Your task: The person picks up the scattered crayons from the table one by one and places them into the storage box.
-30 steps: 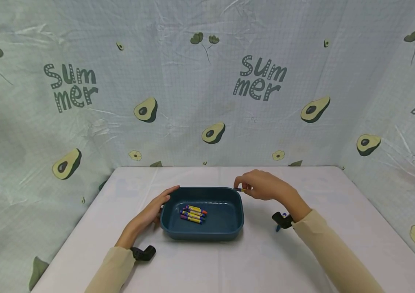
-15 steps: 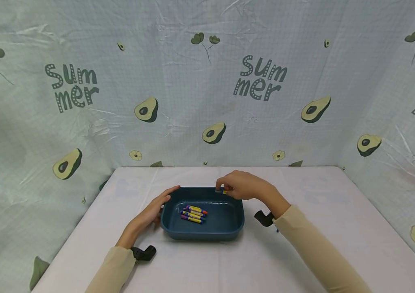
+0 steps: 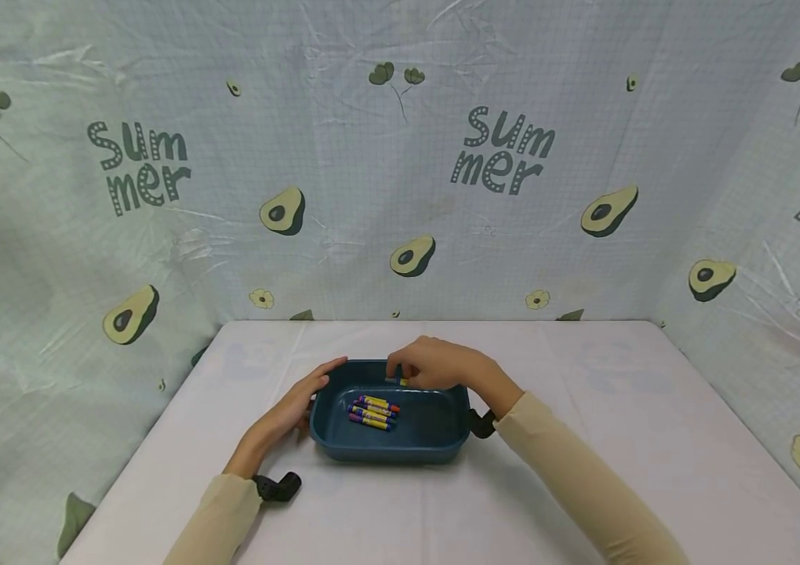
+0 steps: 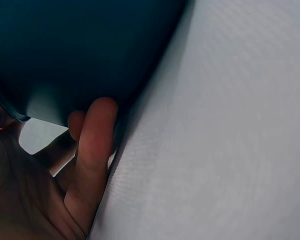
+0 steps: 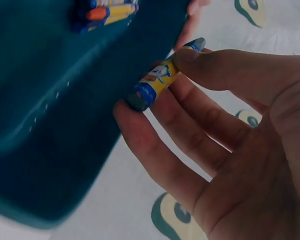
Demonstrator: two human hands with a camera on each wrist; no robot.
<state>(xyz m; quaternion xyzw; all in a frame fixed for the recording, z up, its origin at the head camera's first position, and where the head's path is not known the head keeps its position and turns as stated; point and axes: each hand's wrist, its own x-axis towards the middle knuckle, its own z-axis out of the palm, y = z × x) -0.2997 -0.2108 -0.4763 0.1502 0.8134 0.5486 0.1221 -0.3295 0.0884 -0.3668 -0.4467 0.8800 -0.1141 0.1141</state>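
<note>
A dark teal rectangular tray stands on the table, with several crayons in yellow-and-blue wrappers lying together in its left half. At its left end my left hand holds the tray, fingers against the outer wall and by the rim; the left wrist view shows fingertips touching that wall. Over the tray's back part, my right hand pinches one crayon between thumb and fingers. This crayon has a dark greyish tip, blue bands and a cartoon on its yellow wrapper.
The table has a pale pinkish cover. Behind and beside it hangs a light cloth printed with avocados and the word "summer". Black wrist cameras sit on both wrists; the right one is close to the tray's right wall.
My right hand has moved left with the crayon, from beyond the tray's back right corner to above its back part. The left hand, the tray and the crayons in it stay put.
</note>
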